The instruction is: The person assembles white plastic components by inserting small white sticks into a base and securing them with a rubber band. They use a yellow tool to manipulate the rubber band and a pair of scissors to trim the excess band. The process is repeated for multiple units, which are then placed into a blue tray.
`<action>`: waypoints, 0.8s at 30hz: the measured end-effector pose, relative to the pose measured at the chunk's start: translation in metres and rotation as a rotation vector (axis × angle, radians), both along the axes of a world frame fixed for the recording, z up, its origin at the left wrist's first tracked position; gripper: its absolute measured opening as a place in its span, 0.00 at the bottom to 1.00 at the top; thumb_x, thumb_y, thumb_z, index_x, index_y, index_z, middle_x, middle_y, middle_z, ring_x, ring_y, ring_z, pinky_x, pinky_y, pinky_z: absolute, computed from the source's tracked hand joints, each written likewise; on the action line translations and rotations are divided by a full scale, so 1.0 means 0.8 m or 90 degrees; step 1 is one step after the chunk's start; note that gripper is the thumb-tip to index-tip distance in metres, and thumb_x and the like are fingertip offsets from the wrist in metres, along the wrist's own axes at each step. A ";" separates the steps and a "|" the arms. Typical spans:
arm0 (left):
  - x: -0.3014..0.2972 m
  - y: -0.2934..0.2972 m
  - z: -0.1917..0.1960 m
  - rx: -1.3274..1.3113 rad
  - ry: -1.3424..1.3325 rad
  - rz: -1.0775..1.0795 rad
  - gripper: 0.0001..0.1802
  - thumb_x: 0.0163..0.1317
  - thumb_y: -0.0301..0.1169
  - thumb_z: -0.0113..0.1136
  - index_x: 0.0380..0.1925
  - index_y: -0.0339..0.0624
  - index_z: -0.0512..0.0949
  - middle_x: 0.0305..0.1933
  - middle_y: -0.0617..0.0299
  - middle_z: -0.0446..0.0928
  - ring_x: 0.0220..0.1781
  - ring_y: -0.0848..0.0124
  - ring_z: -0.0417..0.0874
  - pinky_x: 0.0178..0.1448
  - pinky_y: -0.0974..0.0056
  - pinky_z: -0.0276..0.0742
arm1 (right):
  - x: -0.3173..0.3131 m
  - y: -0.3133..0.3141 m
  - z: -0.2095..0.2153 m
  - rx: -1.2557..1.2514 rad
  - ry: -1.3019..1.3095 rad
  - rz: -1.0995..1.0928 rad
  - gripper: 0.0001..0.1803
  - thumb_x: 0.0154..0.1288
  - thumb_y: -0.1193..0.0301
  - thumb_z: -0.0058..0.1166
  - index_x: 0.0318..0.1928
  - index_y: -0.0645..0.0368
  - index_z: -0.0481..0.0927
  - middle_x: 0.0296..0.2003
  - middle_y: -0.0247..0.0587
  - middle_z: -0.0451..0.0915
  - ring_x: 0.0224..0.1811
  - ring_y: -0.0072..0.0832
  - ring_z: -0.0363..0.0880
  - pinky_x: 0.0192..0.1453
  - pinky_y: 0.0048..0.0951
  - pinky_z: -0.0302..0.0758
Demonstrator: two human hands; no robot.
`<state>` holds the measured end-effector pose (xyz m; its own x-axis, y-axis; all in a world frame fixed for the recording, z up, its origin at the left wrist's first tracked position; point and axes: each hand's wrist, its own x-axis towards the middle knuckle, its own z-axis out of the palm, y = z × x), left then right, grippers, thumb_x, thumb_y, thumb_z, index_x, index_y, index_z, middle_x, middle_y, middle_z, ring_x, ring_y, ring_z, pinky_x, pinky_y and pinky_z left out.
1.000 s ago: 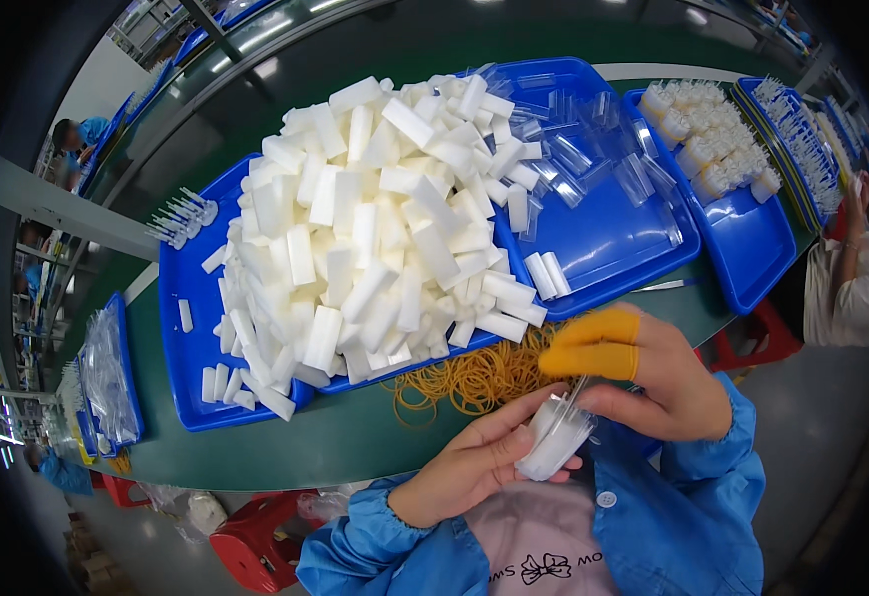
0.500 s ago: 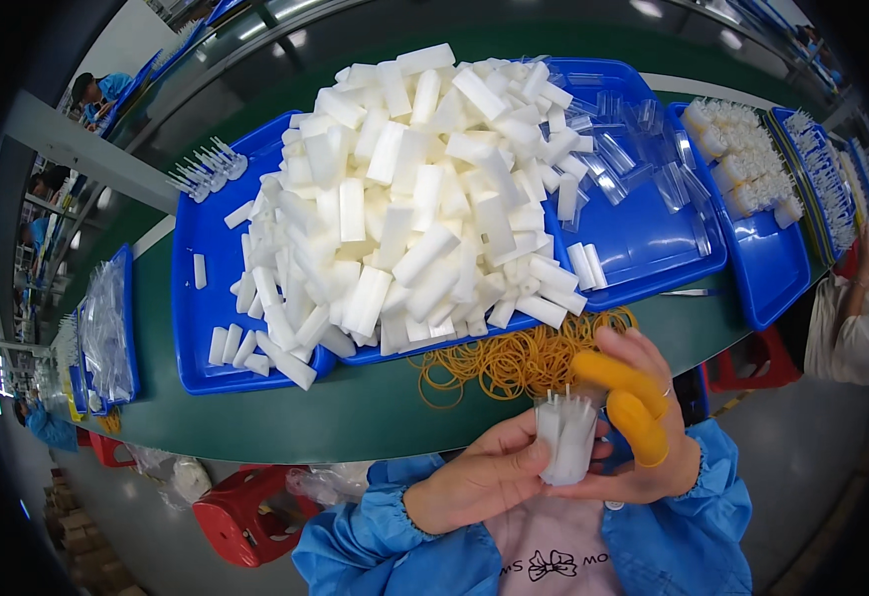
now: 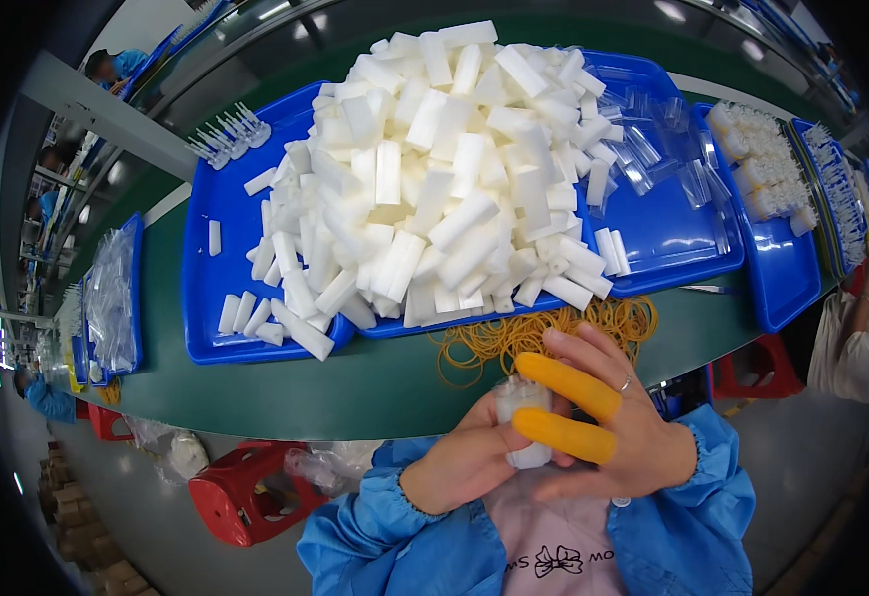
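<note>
My left hand [image 3: 459, 462] is wrapped round a small upright bundle of whitish translucent plastic pieces [image 3: 528, 455], held in front of my chest. My right hand [image 3: 618, 422] reaches across it with fingers stretched out and thumb spread away. Two of its fingers wear yellow finger cots, whose tips lie against or just in front of the bundle; contact is hard to tell. Just beyond the hands, a loose heap of yellow-brown rubber bands [image 3: 494, 343] lies along the table edge.
Blue trays [image 3: 196, 308] bear a tall heap of white foam-like blocks [image 3: 434, 189]. Clear plastic tubes [image 3: 643, 149] lie in the right tray, beside a tray of bundled pieces [image 3: 752, 164]. Tweezers [image 3: 708, 289] rest on the green table [image 3: 206, 397]. A red stool [image 3: 245, 492] stands below left.
The bundle has moved slightly left in my left hand. My right hand has let go of its underside and swung left across it, its covered fingers straightened.
</note>
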<state>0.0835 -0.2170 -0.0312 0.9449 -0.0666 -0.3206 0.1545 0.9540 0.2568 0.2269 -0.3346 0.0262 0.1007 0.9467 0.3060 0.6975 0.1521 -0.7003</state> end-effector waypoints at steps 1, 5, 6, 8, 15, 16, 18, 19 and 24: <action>-0.008 0.002 -0.001 0.034 -0.027 0.010 0.34 0.57 0.42 0.63 0.60 0.40 0.61 0.50 0.58 0.72 0.46 0.68 0.77 0.46 0.65 0.76 | -0.001 -0.003 0.006 0.022 0.108 0.022 0.25 0.54 0.59 0.60 0.53 0.52 0.77 0.55 0.51 0.71 0.64 0.44 0.63 0.68 0.53 0.52; -0.038 0.019 0.008 0.123 -0.077 0.165 0.32 0.54 0.46 0.65 0.53 0.42 0.65 0.51 0.55 0.71 0.40 0.69 0.76 0.38 0.66 0.76 | -0.006 -0.016 -0.015 0.095 0.605 0.383 0.34 0.59 0.56 0.57 0.57 0.68 0.67 0.62 0.61 0.60 0.67 0.45 0.56 0.68 0.50 0.53; -0.043 0.023 0.006 0.120 -0.095 0.193 0.32 0.52 0.48 0.66 0.51 0.44 0.65 0.53 0.55 0.70 0.39 0.69 0.75 0.38 0.64 0.76 | -0.008 -0.028 -0.022 0.020 0.754 0.491 0.36 0.61 0.55 0.55 0.58 0.72 0.63 0.63 0.61 0.57 0.68 0.44 0.55 0.68 0.48 0.53; -0.056 0.034 0.005 0.117 -0.104 0.252 0.31 0.51 0.49 0.68 0.48 0.46 0.66 0.53 0.56 0.69 0.39 0.68 0.74 0.38 0.63 0.76 | -0.027 -0.034 -0.022 0.094 0.910 0.584 0.25 0.65 0.62 0.49 0.53 0.73 0.67 0.57 0.65 0.61 0.60 0.48 0.62 0.64 0.49 0.59; -0.077 0.051 -0.001 0.047 -0.164 0.315 0.27 0.56 0.45 0.64 0.49 0.49 0.63 0.32 0.69 0.67 0.30 0.74 0.69 0.37 0.66 0.66 | -0.074 0.007 0.030 0.292 1.143 0.496 0.39 0.54 0.67 0.63 0.60 0.74 0.56 0.55 0.62 0.67 0.58 0.45 0.69 0.64 0.42 0.66; -0.075 0.052 0.001 0.046 -0.161 0.318 0.27 0.57 0.45 0.63 0.49 0.49 0.63 0.31 0.68 0.67 0.30 0.74 0.68 0.37 0.66 0.65 | -0.084 0.013 0.026 0.376 1.109 0.501 0.37 0.56 0.66 0.60 0.60 0.72 0.57 0.56 0.59 0.68 0.59 0.44 0.69 0.64 0.44 0.65; -0.073 0.051 0.003 0.038 -0.160 0.325 0.27 0.58 0.45 0.62 0.50 0.49 0.63 0.31 0.68 0.67 0.29 0.74 0.68 0.37 0.66 0.65 | -0.118 0.045 0.000 0.675 0.929 0.497 0.25 0.64 0.65 0.49 0.58 0.67 0.65 0.58 0.52 0.69 0.57 0.42 0.72 0.62 0.52 0.65; -0.075 0.051 0.002 0.031 -0.158 0.327 0.27 0.58 0.45 0.62 0.51 0.49 0.63 0.31 0.68 0.67 0.29 0.74 0.67 0.36 0.66 0.65 | -0.118 0.056 0.000 0.759 0.833 0.468 0.20 0.66 0.66 0.47 0.53 0.66 0.69 0.55 0.55 0.70 0.54 0.46 0.73 0.58 0.54 0.67; -0.076 0.048 -0.001 0.011 -0.156 0.375 0.36 0.57 0.47 0.63 0.61 0.48 0.59 0.30 0.69 0.66 0.29 0.75 0.66 0.35 0.67 0.65 | -0.042 0.020 0.009 0.250 0.837 0.371 0.21 0.62 0.65 0.52 0.49 0.69 0.69 0.52 0.56 0.67 0.56 0.46 0.66 0.59 0.43 0.64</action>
<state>0.0227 -0.1785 -0.0321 0.8677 0.4894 -0.0875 -0.4596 0.8567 0.2342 0.1932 -0.3189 0.0338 0.1462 0.8303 0.5378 -0.6079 0.5043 -0.6133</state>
